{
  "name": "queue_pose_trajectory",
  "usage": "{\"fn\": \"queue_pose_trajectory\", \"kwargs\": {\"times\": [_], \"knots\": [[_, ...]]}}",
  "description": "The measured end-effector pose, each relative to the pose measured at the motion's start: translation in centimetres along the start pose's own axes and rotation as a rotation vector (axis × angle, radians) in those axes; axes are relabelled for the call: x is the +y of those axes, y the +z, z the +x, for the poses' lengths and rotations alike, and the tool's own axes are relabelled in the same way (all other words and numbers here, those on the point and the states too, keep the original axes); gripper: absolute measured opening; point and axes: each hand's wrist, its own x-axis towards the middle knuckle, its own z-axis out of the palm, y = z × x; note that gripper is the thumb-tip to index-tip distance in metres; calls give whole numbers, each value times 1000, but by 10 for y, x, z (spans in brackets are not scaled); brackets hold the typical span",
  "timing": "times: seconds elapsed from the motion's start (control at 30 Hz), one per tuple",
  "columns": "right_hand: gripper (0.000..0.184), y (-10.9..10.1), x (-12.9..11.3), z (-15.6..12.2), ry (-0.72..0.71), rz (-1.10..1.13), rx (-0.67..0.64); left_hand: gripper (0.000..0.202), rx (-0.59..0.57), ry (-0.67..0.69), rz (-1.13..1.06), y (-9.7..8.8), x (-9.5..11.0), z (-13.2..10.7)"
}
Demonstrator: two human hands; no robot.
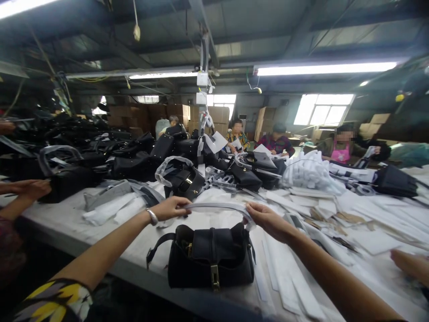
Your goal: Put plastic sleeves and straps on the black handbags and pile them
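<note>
Between my two hands stretches a plastic-wrapped bag handle (pixel 217 206), slightly arched. My left hand (pixel 171 209), with a silver bangle at the wrist, pinches its left end. At the other end, my right hand (pixel 264 218) has its fingers closed on the handle where it bends down. Just below stands a black handbag (pixel 211 259) at the table's near edge. It has a gold clasp at the front, and a loose strap juts out to its left. Whether the held handle joins the bag at the right cannot be made out.
Black handbags (pixel 187 181) with wrapped handles are heaped behind. White sheets and strips (pixel 284 277) cover the table to the right, below a pile of white wrapped pieces (pixel 306 172). Co-workers' hands (pixel 33 190) reach in at left and right; several people sit across the table.
</note>
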Motion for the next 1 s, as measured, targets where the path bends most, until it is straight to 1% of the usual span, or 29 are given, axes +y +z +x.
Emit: {"fn": "queue_pose_trajectory", "kwargs": {"times": [0.07, 0.1, 0.17, 0.2, 0.23, 0.27, 0.3, 0.33, 0.37, 0.4, 0.43, 0.47, 0.5, 0.57, 0.6, 0.67, 0.7, 0.77, 0.83, 0.9, 0.93, 0.97, 1.0], "knots": [[49, -3, -10, 4, -29, -173, 148, 42, 83, 15, 36, -22, 11, -5], [52, -1, -20, 9, -77, -278, 230, 42, 119, 28, 65, -31, 21, -6], [54, 10, -48, 21, -222, -504, 341, 38, 181, 75, 182, -45, 49, -6], [55, 19, -63, 28, -293, -617, 346, 35, 208, 117, 277, -49, 66, -4], [55, 29, -78, 35, -341, -718, 311, 33, 232, 165, 373, -51, 83, -2], [54, 40, -92, 41, -354, -784, 251, 31, 247, 220, 439, -53, 99, 1], [53, 50, -103, 46, -328, -815, 162, 29, 260, 277, 463, -54, 112, 3], [53, 58, -111, 49, -288, -816, 71, 27, 273, 321, 442, -55, 123, 5], [52, 64, -117, 52, -251, -791, -4, 27, 282, 349, 386, -56, 129, 4], [52, 67, -120, 53, -229, -751, -55, 33, 280, 350, 307, -56, 130, 2], [52, 68, -121, 52, -227, -700, -74, 42, 261, 320, 217, -56, 126, -2], [52, 66, -121, 50, -240, -643, -60, 51, 216, 262, 122, -55, 119, -7], [51, 63, -121, 48, -252, -583, -31, 56, 154, 186, 22, -53, 108, -14], [53, 53, -120, 41, -224, -457, 32, 57, 35, 40, -177, -43, 82, -31], [55, 46, -119, 38, -191, -406, 64, 58, 4, -10, -260, -37, 69, -39], [58, 32, -110, 31, -130, -363, 126, 68, 12, -54, -364, -28, 51, -54], [59, 23, -102, 29, -108, -373, 151, 73, 55, -66, -380, -27, 45, -61], [59, 5, -78, 25, -77, -450, 161, 76, 199, -97, -376, -33, 42, -73], [58, -12, -52, 24, -46, -579, 117, 67, 391, -114, -335, -48, 47, -82], [55, -21, -35, 24, -26, -722, 89, 53, 565, -77, -226, -66, 58, -87], [52, -21, -34, 26, -49, -776, 116, 49, 613, -36, -152, -74, 65, -88], [50, -17, -40, 28, -99, -809, 166, 47, 648, 9, -70, -80, 74, -87], [49, -8, -51, 31, -179, -820, 233, 45, 660, 58, 9, -85, 84, -84]]}}
